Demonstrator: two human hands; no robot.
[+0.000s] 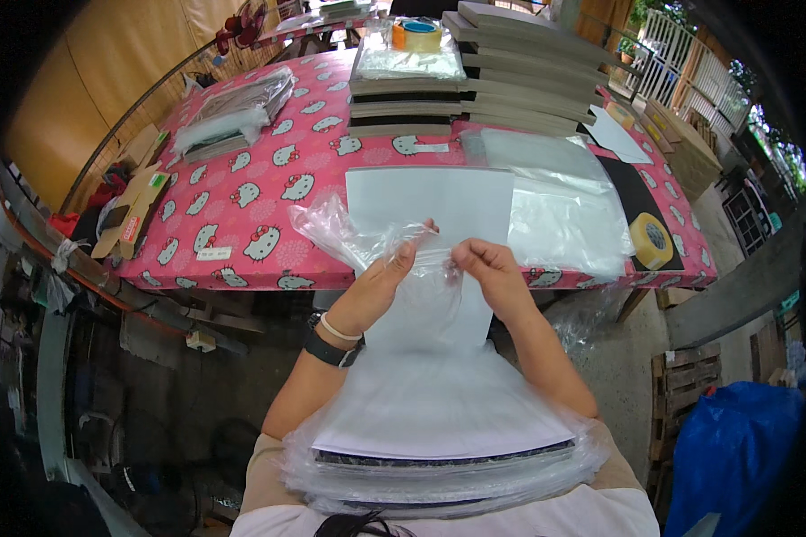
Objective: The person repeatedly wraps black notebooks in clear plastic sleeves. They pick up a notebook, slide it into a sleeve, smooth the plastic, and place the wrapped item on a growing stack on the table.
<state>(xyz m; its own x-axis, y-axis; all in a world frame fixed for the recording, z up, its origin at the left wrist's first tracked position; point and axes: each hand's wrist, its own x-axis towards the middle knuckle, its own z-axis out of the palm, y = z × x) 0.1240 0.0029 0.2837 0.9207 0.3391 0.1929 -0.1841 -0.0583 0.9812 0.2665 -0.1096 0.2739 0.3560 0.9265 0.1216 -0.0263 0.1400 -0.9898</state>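
Note:
My left hand point(378, 285), with a dark watch and a pale band at the wrist, is closed on a bunched clear plastic bag point(322, 224). My right hand point(493, 273) pinches the same plastic between thumb and fingers, just to the right. Behind the hands a white sheet point(430, 192) extends from my lap onto the table's front edge. Its lower part appears to be covered by clear plastic. Across my lap lies a stack of flat, plastic-wrapped pieces point(448, 474), white on top with a dark layer below.
A pink patterned cloth covers the table point(269, 188). At its right lie flat clear bags point(564, 215) and a tape roll point(651, 242). Stacked grey boards point(528, 72) stand behind, beside more tape rolls point(416, 36). Wrapped packs point(233, 112) and opened cardboard point(134, 210) lie left.

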